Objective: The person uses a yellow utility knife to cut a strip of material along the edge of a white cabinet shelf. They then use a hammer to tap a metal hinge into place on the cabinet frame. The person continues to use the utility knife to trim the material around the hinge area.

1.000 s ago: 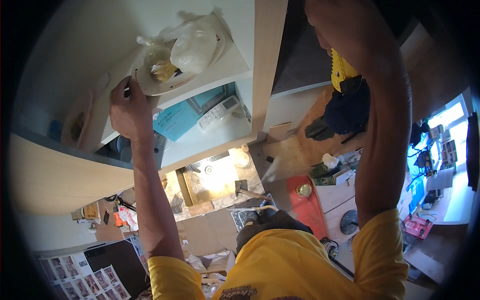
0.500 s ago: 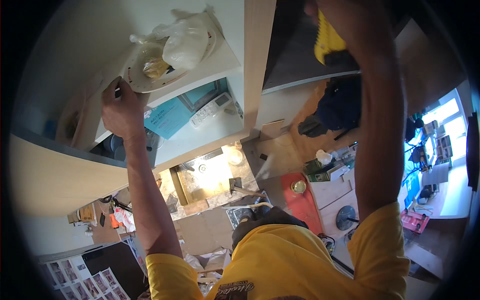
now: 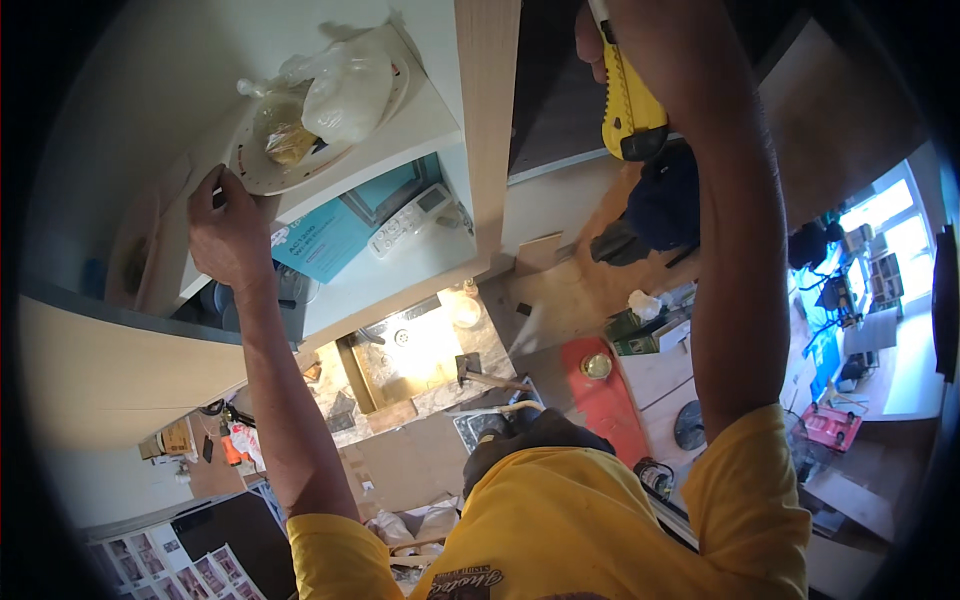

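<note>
My raised right hand (image 3: 672, 62) grips a yellow utility knife (image 3: 628, 108) with a dark end, beside a dark panel (image 3: 555, 95) at the top. On the left, my left hand (image 3: 230, 235) is closed at the front edge of a cabinet shelf (image 3: 425, 120). Its fingertips are by the rim of a white plate (image 3: 262, 180); whether they pinch the shelf, the plate or something small is hidden. The plate carries a knotted clear plastic bag (image 3: 350, 95) and a yellowish wrapped lump (image 3: 288, 143).
Below the shelf sit a teal box (image 3: 325, 240) and a white remote control (image 3: 412, 222). A pale upright cabinet panel (image 3: 485, 120) stands between my arms. Lower down are a lit sink (image 3: 400, 345), a hammer (image 3: 490, 375) and a red surface (image 3: 605, 400) with a round tin on it.
My right hand has come slightly left and the utility knife shows more fully. The cabinet has shifted a little left in view. My left hand keeps its place at the shelf edge.
</note>
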`<state>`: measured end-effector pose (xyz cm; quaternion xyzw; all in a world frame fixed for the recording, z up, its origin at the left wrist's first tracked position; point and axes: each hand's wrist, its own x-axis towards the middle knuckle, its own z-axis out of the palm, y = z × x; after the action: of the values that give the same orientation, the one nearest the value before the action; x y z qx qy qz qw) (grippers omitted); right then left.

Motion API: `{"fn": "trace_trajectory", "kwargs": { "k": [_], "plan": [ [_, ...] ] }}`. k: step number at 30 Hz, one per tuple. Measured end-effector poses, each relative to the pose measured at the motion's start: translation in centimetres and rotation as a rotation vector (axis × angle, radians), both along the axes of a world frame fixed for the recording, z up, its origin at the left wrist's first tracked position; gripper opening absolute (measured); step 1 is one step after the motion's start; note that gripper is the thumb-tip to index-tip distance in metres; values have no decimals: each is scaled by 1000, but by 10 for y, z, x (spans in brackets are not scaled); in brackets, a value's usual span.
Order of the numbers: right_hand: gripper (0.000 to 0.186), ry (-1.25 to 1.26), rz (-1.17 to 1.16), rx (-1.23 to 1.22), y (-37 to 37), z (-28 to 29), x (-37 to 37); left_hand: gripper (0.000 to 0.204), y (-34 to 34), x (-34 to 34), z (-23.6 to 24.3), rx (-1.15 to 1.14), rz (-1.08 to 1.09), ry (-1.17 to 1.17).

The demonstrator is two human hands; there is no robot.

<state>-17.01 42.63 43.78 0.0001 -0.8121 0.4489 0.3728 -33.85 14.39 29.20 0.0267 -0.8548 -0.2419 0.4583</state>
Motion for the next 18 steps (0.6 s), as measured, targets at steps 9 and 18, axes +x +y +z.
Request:
{"fn": "trace_trajectory", "kwargs": {
  "k": [9, 18],
  "plan": [
    [29, -145, -159, 105, -30, 23, 6, 23, 2, 2, 0, 41, -23, -21],
    [25, -223, -179, 89, -41, 32, 5, 22, 1, 1, 0, 50, -27, 6]
  ]
}}
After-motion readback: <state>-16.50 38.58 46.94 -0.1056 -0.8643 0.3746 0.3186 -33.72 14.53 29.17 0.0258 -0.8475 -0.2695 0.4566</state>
